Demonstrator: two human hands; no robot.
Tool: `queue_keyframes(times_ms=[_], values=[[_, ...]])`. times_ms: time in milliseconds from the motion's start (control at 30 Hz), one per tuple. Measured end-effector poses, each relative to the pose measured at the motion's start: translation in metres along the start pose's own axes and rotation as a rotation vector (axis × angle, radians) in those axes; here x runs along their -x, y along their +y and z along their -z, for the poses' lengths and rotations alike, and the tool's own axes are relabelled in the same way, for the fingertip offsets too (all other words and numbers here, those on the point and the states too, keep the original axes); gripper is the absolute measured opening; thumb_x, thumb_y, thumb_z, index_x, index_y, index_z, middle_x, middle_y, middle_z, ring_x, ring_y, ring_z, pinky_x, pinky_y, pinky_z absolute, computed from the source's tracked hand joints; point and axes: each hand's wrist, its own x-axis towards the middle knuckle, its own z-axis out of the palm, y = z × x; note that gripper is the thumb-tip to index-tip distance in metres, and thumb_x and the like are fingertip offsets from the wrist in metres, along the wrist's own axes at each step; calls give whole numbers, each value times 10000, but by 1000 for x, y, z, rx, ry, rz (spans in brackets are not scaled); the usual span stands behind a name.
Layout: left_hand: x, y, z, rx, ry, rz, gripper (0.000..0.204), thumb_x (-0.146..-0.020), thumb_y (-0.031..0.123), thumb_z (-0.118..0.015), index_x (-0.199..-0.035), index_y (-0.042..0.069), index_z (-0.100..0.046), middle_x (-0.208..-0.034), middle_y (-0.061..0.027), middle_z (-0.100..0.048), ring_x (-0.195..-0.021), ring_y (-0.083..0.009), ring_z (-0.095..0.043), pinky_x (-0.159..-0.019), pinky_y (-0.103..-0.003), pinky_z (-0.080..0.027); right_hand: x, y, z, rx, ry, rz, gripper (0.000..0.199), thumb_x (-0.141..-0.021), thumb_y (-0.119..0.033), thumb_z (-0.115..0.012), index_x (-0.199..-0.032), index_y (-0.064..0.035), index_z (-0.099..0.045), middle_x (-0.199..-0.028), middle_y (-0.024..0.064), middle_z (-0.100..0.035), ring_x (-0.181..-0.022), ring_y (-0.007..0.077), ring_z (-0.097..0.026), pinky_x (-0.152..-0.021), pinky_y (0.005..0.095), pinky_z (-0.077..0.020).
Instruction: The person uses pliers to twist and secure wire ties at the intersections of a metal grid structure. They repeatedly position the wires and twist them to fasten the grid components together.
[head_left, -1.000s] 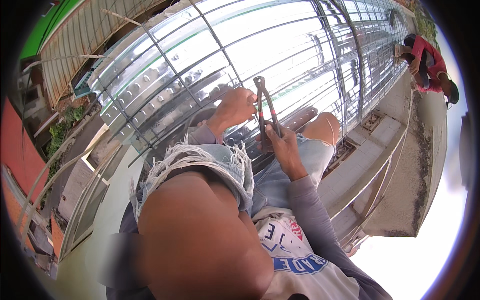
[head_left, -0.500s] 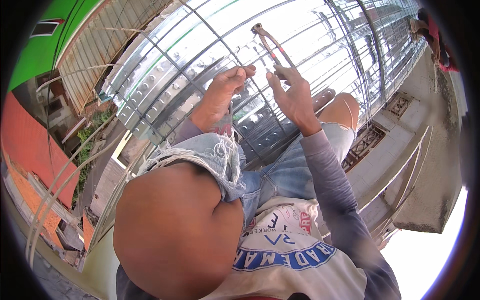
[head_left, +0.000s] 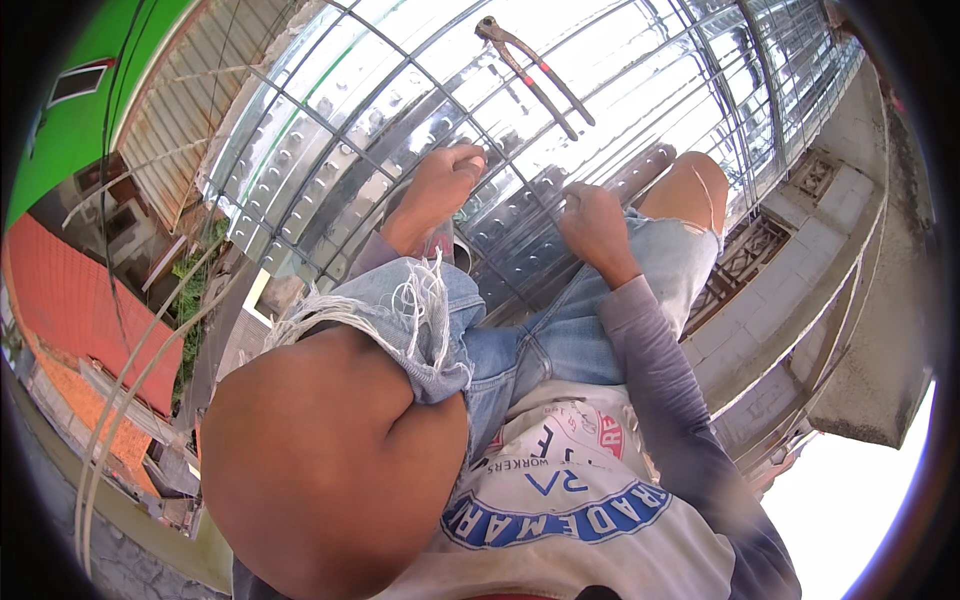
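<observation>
My left hand [head_left: 440, 190] is above the steel mesh [head_left: 413, 62] with its fingers curled in; what they hold, if anything, is hidden. To the right, beside my bent knee, my right hand [head_left: 597, 230] is closed, its fingertips low over the bars. I cannot make out anything in its grip. Farther off lies a pair of pincers [head_left: 529, 81] with long rusty handles marked in red, apart from both hands. Under the mesh runs a shiny, dimpled metal deck sheet [head_left: 318, 175], partly washed out by glare.
On the left, below the deck's edge, show a red roof [head_left: 100, 310], a rusty corrugated sheet [head_left: 185, 90] and a green wall [head_left: 60, 125]. Loose cables [head_left: 145, 375] hang there. A block wall with vent openings [head_left: 745, 265] borders the deck on the right.
My right hand has moved nearer to me, away from the pincers' handles, and its fingers have curled. The left hand's fingers have also drawn in. The view has shifted slightly.
</observation>
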Motion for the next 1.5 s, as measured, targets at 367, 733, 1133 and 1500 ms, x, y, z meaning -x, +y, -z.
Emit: queue_keyframes(times_ms=[367, 733, 1133, 1500], values=[[-22, -6, -12, -70, 142, -86, 285, -979, 126, -643, -1202, -18, -747, -1065, -134, -798, -982, -212, -752, -901, -354, -566, -52, -3, -26, 73, 43, 281, 285, -860, -81, -621, -1066, -90, -818, -981, 209, -773, -921, 396, -745, -834, 505, -589], [-3, 15, -24, 157, -34, -90, 285, -1007, 27, -607, -1262, -89, -656, -1093, -195, -779, -1054, -235, -772, -877, -312, -602, -52, -9, -22, -468, -168, -46, 274, -928, -159, -643, -1020, 41, -806, -801, 159, -768, -725, 226, -708, -725, 391, -550], [-65, -37, -26, -6, 3, -33, 328, -958, 278, -759, -998, -45, -802, -912, -165, -798, -864, -202, -748, -786, -365, -567, -13, -17, -23, -516, -139, -179, 295, -979, -208, -673, -1020, 60, -791, -719, -5, -644, -689, 96, -545, -642, 323, -460], [-61, -41, -23, 14, 28, -163, 346, -938, 308, -799, -965, -37, -811, -858, -113, -805, -808, -181, -759, -764, -331, -585, -57, -53, -17, -392, -172, -38, 309, -993, -165, -628, -819, 73, -720, -598, 31, -550, -587, 106, -453, -551, 359, -390]])
